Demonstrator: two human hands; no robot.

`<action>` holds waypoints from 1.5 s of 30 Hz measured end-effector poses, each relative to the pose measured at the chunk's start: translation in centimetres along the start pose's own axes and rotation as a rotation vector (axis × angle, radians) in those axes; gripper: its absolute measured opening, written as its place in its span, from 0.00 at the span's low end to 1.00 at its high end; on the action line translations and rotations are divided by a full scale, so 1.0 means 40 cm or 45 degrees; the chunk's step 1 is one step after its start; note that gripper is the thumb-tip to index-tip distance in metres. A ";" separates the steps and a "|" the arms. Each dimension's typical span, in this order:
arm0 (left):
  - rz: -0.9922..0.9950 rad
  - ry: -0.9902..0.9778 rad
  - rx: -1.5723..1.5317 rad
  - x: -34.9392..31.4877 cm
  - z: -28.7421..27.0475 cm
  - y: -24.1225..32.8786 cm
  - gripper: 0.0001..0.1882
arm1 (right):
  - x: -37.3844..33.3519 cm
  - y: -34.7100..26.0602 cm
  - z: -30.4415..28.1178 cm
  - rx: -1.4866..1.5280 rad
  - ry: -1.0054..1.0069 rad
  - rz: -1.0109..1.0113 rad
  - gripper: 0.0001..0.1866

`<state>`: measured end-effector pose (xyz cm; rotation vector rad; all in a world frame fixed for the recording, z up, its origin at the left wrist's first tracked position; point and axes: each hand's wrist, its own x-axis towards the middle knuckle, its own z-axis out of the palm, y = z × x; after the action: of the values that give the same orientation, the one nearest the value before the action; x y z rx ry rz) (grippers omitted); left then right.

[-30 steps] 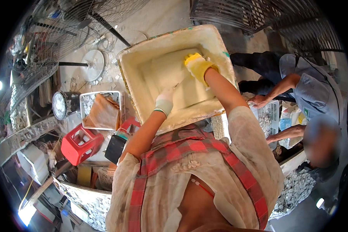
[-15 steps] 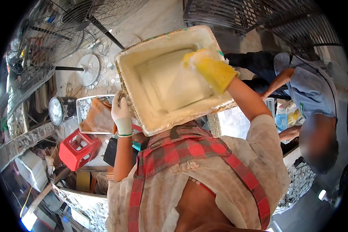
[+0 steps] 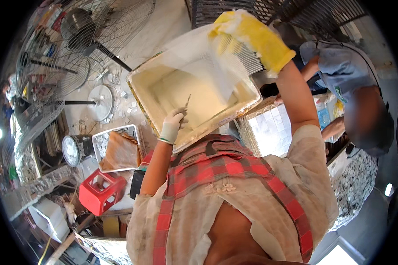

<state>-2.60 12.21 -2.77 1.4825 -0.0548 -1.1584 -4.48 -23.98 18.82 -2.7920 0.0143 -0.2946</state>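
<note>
A pale, grimy rectangular tub (image 3: 194, 104) with cloudy cream liquid in it is tilted in front of my body. My left hand (image 3: 173, 123), in a white glove with a green cuff edge, is closed at the tub's near left side. A thin dark stick-like piece (image 3: 188, 101) rises from its fingers over the liquid. Above the tub's far right corner is my right hand (image 3: 261, 37) in a thick yellow glove with white foamy stuff on it. A blurred pale ribbed sheet (image 3: 245, 55) shows just under that glove; whether the fingers hold it is unclear.
Left of the tub are a white tray (image 3: 140, 137) with a brown cloth (image 3: 120, 151), a red plastic stool (image 3: 99, 194) and large wire fans (image 3: 97, 46). A co-worker (image 3: 349, 66) in a blue shirt sits at the right. White tiles (image 3: 269, 132) lie beside the tub.
My right hand has lifted from inside the tub up past its far right corner. My left hand has moved from the tub's outer left side to over its inside, with the thin piece now visible.
</note>
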 end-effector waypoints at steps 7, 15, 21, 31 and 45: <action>0.117 -0.469 -0.272 -0.003 0.030 0.074 0.21 | -0.294 0.135 -0.033 0.487 0.275 0.006 0.13; 0.056 -0.661 0.167 0.009 0.178 0.140 0.19 | -0.753 0.230 -0.087 1.268 -0.114 -0.534 0.22; -0.025 -0.998 0.470 0.034 0.443 0.087 0.16 | -1.196 -0.111 -0.036 0.181 0.751 0.466 0.38; -0.420 -0.968 0.938 0.174 0.732 -0.270 0.14 | -1.520 -0.293 0.313 0.942 1.314 1.795 0.28; -0.248 -0.809 1.081 0.463 0.884 -0.358 0.15 | -1.519 -0.010 0.524 1.464 1.766 1.827 0.18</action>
<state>-24.60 -20.51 -18.40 1.7828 -0.9547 -1.8629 -59.65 -14.08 -12.63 -0.6188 1.4181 -1.1478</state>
